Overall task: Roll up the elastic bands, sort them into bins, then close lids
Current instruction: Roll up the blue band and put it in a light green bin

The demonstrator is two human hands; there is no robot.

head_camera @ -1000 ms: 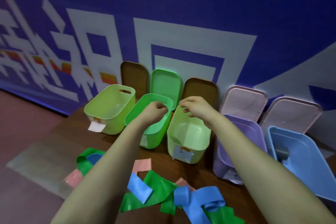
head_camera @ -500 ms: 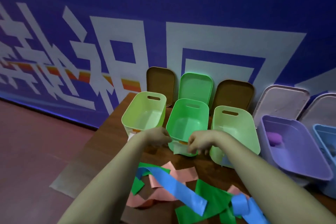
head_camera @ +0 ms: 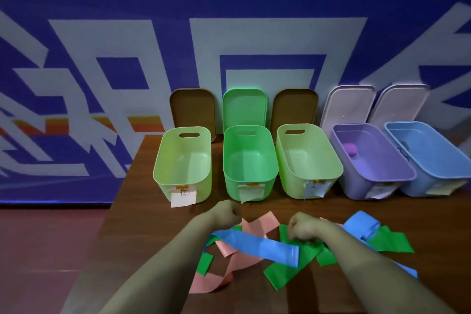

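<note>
Loose elastic bands lie in a heap on the brown table [head_camera: 142, 211]: a long blue band [head_camera: 257, 243], pink bands [head_camera: 260, 223], green bands [head_camera: 283, 270] and a folded blue band [head_camera: 362, 224]. My left hand [head_camera: 226, 211] hovers at the heap's far edge, curled into a fist with nothing in it. My right hand [head_camera: 300, 227] is over the heap, its fingers curled down onto a green band. Behind stand a light green bin [head_camera: 182, 187], a green bin [head_camera: 249, 186], another light green bin [head_camera: 305, 183], a purple bin [head_camera: 356, 186] and a blue bin [head_camera: 433, 183], all uncovered.
A purple roll [head_camera: 350, 148] lies in the purple bin. Lids lean against the blue wall behind the bins: brown [head_camera: 192, 107], green [head_camera: 244, 107], brown [head_camera: 294, 107] and two pale ones [head_camera: 346, 104]. The table's left edge drops to a reddish floor.
Both hands have drawn back from above the green bins and come down to the heap of bands. The view has shifted so the whole row of bins shows.
</note>
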